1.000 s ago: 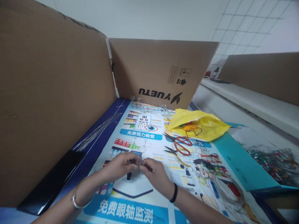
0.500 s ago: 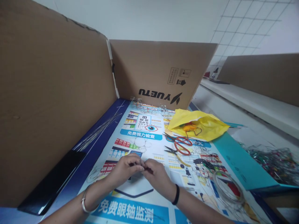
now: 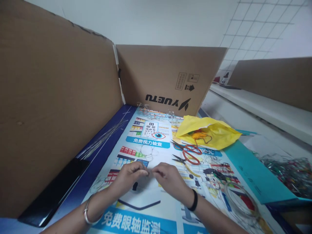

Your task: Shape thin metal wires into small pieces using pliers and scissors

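Over the printed poster sheet (image 3: 146, 191), my left hand (image 3: 130, 175) and my right hand (image 3: 168, 180) face each other with a small gap between their fingertips. Both are closed in a pinch. Whatever lies between the fingers is too small to make out; it may be thin wire, but I cannot tell. Beyond my right hand lie red-handled scissors (image 3: 191, 152) and pliers (image 3: 186, 165) with yellow handles. A coil of pale wire or cord (image 3: 240, 201) rests to the right of my right forearm.
Cardboard panels (image 3: 168, 71) stand at the back and left. A yellow bag (image 3: 219, 131) holds orange yarn. Thin straight wires (image 3: 104, 138) and a black glossy case (image 3: 56, 191) lie left. Tangled wire pieces (image 3: 287, 172) fill a teal box (image 3: 260, 175) at right.
My hands have drawn slightly apart; the fingertips that were together now show a gap. My right hand has shifted a little to the right. The tools lie where they were.
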